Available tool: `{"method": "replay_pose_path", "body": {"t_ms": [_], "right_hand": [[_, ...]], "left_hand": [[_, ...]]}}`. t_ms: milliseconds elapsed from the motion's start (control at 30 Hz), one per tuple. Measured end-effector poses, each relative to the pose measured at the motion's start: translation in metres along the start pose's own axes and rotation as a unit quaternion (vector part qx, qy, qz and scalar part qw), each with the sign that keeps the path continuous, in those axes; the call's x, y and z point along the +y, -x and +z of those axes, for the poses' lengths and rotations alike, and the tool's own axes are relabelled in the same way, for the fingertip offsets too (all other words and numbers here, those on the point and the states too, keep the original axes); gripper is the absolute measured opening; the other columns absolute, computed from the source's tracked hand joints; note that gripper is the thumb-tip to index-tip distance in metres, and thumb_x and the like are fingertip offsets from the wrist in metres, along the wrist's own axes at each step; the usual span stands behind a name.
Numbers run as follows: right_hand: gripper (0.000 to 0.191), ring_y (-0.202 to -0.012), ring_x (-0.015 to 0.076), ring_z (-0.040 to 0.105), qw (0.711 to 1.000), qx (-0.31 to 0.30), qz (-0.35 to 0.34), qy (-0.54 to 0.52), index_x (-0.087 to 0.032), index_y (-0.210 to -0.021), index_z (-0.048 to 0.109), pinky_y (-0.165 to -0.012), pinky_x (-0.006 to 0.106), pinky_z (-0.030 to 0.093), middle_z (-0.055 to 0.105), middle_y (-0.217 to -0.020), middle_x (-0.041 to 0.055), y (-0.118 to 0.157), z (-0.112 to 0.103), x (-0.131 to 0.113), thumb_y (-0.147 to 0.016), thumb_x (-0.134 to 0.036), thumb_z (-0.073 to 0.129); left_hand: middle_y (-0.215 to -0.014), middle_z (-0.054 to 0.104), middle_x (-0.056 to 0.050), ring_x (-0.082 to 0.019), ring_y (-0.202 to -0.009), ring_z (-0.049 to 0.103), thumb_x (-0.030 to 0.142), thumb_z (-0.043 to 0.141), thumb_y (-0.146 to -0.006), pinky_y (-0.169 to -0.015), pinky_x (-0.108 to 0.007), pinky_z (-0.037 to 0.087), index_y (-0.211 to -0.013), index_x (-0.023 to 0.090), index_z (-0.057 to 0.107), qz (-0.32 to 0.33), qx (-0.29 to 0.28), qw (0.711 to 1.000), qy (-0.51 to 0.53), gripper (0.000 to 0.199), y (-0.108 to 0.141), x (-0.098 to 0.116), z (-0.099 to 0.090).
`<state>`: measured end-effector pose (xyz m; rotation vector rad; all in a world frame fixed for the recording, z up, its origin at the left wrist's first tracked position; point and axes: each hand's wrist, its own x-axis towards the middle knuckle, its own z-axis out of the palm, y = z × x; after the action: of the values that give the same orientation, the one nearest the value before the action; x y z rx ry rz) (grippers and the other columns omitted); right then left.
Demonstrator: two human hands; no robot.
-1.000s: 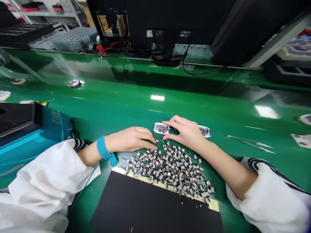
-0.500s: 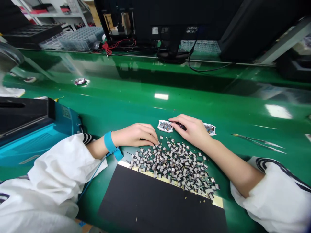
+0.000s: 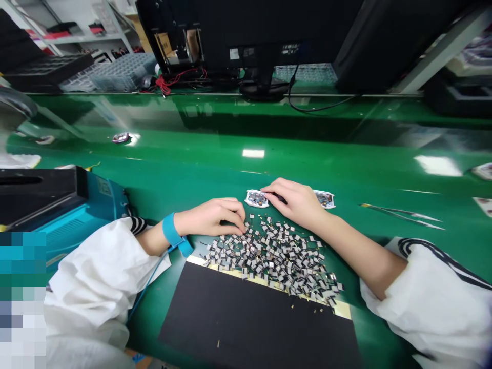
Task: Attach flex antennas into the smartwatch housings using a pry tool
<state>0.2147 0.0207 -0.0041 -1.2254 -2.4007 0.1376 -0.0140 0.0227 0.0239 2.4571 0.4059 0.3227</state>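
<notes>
My left hand [image 3: 215,218] rests at the back left edge of a pile of small grey, metal-faced parts with black tails [image 3: 277,251]. Its fingers are curled, with thumb and fingertips together at the pile; whatever they pinch is too small to make out. My right hand [image 3: 294,200] lies behind the pile. Its thumb and forefinger close on the right end of a white-framed circuit board [image 3: 257,198]; something dark shows beneath the fingers. A second white-framed board [image 3: 325,199] sticks out to the right behind that hand, partly hidden by it.
Tweezers [image 3: 402,214] lie at the right. A black sheet [image 3: 253,318] with a pale yellow back edge lies in front, under part of the pile. A blue-and-black machine [image 3: 96,200] stands at left. A monitor [image 3: 265,36] and clear trays [image 3: 119,72] stand behind the green bench.
The camera view has shifted slightly, so most things sit a little farther left. Both hands stay nearly in place, the left at the pile and the right at the board.
</notes>
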Motion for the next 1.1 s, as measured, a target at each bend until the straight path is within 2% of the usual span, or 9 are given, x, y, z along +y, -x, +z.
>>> {"method": "replay_pose_path", "body": {"t_ms": [100,200,333,467,567,633,733,933,1100], "right_hand": [[0.023,-0.081,0.013,0.058,1.0,0.004,-0.002,0.003,-0.02,-0.095,0.06,-0.065,0.023,0.042,0.062,-0.092,0.0007,0.0,0.0,0.0,-0.088,-0.031,0.04],[0.023,-0.081,0.0128,0.058,1.0,0.011,-0.006,-0.004,-0.02,-0.095,0.059,-0.065,0.022,0.043,0.062,-0.092,0.0002,0.0,0.0,0.001,-0.088,-0.03,0.041],[0.02,-0.082,0.0127,0.058,1.0,0.014,-0.007,-0.021,-0.019,-0.094,0.059,-0.067,0.022,0.043,0.063,-0.092,0.0005,-0.001,0.0,0.002,-0.087,-0.029,0.042],[0.02,-0.082,0.013,0.058,0.999,0.017,-0.007,-0.035,-0.019,-0.09,0.06,-0.068,0.023,0.044,0.063,-0.089,0.0005,-0.002,0.001,0.002,-0.087,-0.027,0.042],[0.022,-0.086,0.0147,0.057,1.0,0.019,-0.015,-0.019,-0.018,-0.092,0.06,-0.072,0.025,0.045,0.062,-0.092,0.0024,0.0,-0.001,0.003,-0.087,-0.03,0.043],[0.029,-0.09,0.0166,0.056,1.0,0.003,-0.029,-0.003,-0.017,-0.098,0.059,-0.072,0.026,0.045,0.06,-0.098,0.0043,0.002,-0.003,0.003,-0.084,-0.038,0.047],[0.039,-0.089,0.0171,0.055,0.998,-0.017,-0.051,0.016,-0.016,-0.106,0.055,-0.07,0.028,0.046,0.059,-0.102,0.0048,0.004,-0.004,0.004,-0.08,-0.045,0.051],[0.035,-0.088,0.0159,0.056,1.0,-0.017,-0.012,-0.011,-0.019,-0.101,0.057,-0.068,0.027,0.046,0.06,-0.098,0.0011,0.001,-0.002,0.003,-0.075,-0.044,0.058],[0.036,-0.087,0.0166,0.057,0.999,-0.018,0.001,-0.035,-0.02,-0.102,0.057,-0.067,0.028,0.046,0.06,-0.098,0.0018,-0.001,-0.002,0.004,-0.075,-0.045,0.058]], "left_hand": [[-0.1,0.061,-0.007,-0.013,-0.096,0.053,0.014,0.041,-0.086,-0.087,-0.025,0.043,-0.1,0.015,0.06,0.017,0.042,0.999,-0.022,0.024,-0.005,-0.002,0.0],[-0.109,0.06,-0.005,-0.013,-0.107,0.051,0.007,0.032,-0.086,-0.096,-0.028,0.038,-0.103,0.016,0.058,0.067,0.007,0.994,-0.09,0.032,-0.012,-0.005,0.002],[-0.103,0.063,-0.005,-0.014,-0.098,0.056,0.012,0.034,-0.087,-0.09,-0.027,0.043,-0.099,0.015,0.06,0.078,-0.015,0.983,-0.165,0.028,-0.013,-0.006,0.006],[-0.095,0.065,-0.004,-0.012,-0.088,0.059,0.017,0.042,-0.086,-0.082,-0.023,0.047,-0.098,0.014,0.06,0.055,0.096,0.979,-0.172,0.022,-0.012,-0.005,0.007],[-0.088,0.066,-0.003,-0.009,-0.08,0.06,0.018,0.051,-0.082,-0.073,-0.018,0.048,-0.094,0.014,0.062,0.001,0.214,0.965,-0.154,0.016,-0.017,-0.003,0.006],[-0.085,0.066,-0.002,-0.008,-0.075,0.06,0.017,0.052,-0.081,-0.069,-0.016,0.047,-0.091,0.014,0.062,-0.043,0.244,0.957,-0.148,0.015,-0.023,-0.003,0.005],[-0.084,0.065,-0.001,-0.008,-0.073,0.06,0.016,0.051,-0.08,-0.067,-0.017,0.048,-0.088,0.015,0.063,-0.076,0.232,0.959,-0.146,0.015,-0.033,-0.002,0.007],[-0.088,0.062,-0.002,-0.01,-0.079,0.059,0.016,0.049,-0.082,-0.069,-0.018,0.047,-0.09,0.016,0.063,-0.088,0.173,0.964,-0.183,0.016,-0.038,-0.001,0.014],[-0.084,0.064,-0.001,-0.012,-0.076,0.061,0.02,0.046,-0.085,-0.067,-0.02,0.048,-0.084,0.016,0.062,-0.085,0.159,0.952,-0.249,0.016,-0.035,0.002,0.013]]}}
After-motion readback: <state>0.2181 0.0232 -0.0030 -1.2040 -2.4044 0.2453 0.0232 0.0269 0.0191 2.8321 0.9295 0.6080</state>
